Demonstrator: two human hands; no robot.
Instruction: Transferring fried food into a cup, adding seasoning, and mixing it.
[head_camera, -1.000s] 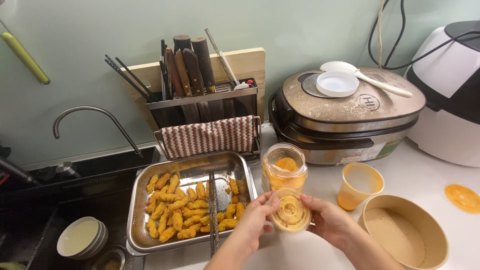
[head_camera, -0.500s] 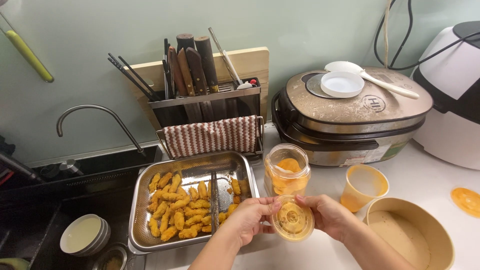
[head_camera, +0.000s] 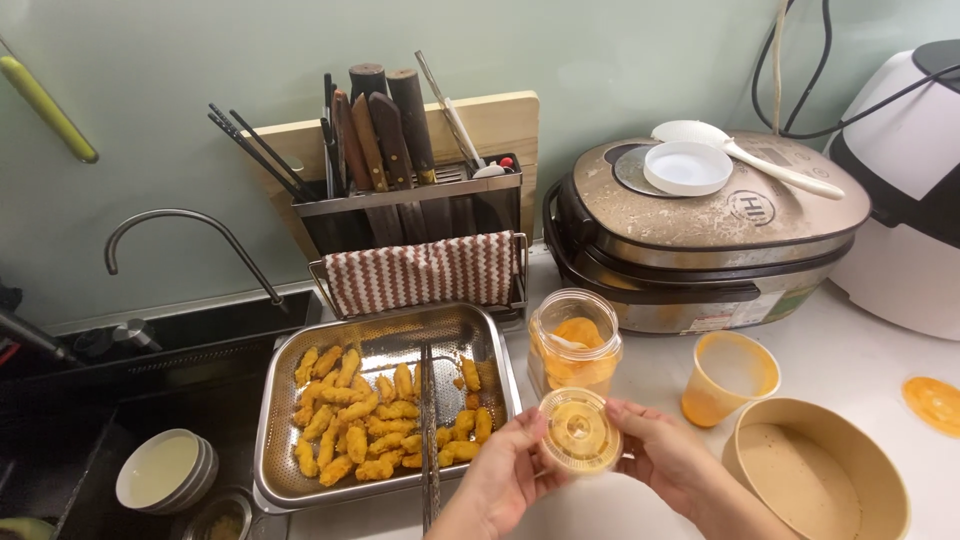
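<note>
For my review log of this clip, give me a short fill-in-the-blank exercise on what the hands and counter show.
1. Both hands, left hand and right hand, hold a small round ____ with yellow sauce.
2. The fried pieces lie in a metal ____.
3. A white spoon rests on top of the ____.
4. The clear jar behind the hands stands ____ its lid.

Missing words: cup; tray; rice cooker; without

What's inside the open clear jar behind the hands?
The jar holds an orange sauce or powder coating its walls, plus a pale spoon-like piece. Its bottom is hidden by the lid that the left hand and right hand hold.
</note>
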